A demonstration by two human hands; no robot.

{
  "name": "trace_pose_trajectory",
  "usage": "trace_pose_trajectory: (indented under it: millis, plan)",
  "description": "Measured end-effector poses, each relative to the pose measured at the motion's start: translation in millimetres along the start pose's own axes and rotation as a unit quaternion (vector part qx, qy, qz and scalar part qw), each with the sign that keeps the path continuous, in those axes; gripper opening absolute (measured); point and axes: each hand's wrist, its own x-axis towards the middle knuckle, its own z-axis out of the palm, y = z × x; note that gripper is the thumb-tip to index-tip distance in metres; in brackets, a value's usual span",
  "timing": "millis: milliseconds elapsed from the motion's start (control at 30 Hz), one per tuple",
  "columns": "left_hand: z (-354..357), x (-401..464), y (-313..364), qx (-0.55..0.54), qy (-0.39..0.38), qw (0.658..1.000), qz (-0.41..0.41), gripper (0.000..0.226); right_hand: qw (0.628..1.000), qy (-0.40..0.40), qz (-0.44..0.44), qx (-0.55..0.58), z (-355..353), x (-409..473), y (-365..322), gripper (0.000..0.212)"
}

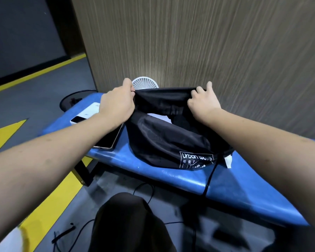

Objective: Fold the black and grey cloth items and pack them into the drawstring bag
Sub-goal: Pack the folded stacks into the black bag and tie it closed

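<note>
Wood-grain panelling stood behind a blue padded surface (235, 182), where the black drawstring bag (167, 142) lay with its mouth lifted toward the wall. Its rim ran left to right between both hands. The left hand (116, 102) had its fingers clenched on the left end of the rim, and the right hand (204, 102) pinched the right end, both equally near. Something pale inside was possibly cloth. A tablet (109, 137) lay just left; a white fan (145, 82) stood behind.
</note>
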Motion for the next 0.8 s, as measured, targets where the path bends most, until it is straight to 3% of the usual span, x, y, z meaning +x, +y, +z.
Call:
trace_pose_trajectory:
  millis: [133,200,333,500,633,700,800]
  plan:
    - [2.3,1.9,-3.1,-0.020,-0.008,1.000,0.014,0.012,0.998,0.044,0.008,0.039,4.8,-6.8,4.2,0.031]
    - [3.9,1.9,-3.4,0.002,-0.023,0.999,0.028,0.012,0.988,0.064,0.029,0.140,3.5,-8.4,6.5,0.028]
    - [7.2,-0.5,3.3,0.037,-0.023,0.998,0.049,0.014,0.932,0.123,0.091,0.327,-13.3,-12.8,13.3,0.012]
    - [7.9,4.6,35.3,0.032,0.011,0.991,0.126,0.045,0.872,0.189,0.145,0.427,-36.1,-22.7,30.4,0.020]
    - [15.2,8.8,80.4,0.044,-0.015,0.989,0.137,0.077,0.855,0.188,0.167,0.454,-49.4,-31.0,46.0,0.023]
    - [17.9,8.8,96.4,0.075,-0.012,0.991,0.113,0.074,0.853,0.193,0.167,0.456,-52.2,-36.6,52.3,0.023]
    - [12.3,10.6,101.5,0.086,0.013,0.992,0.087,0.047,0.855,0.197,0.142,0.458,-50.5,-44.9,61.0,0.023]
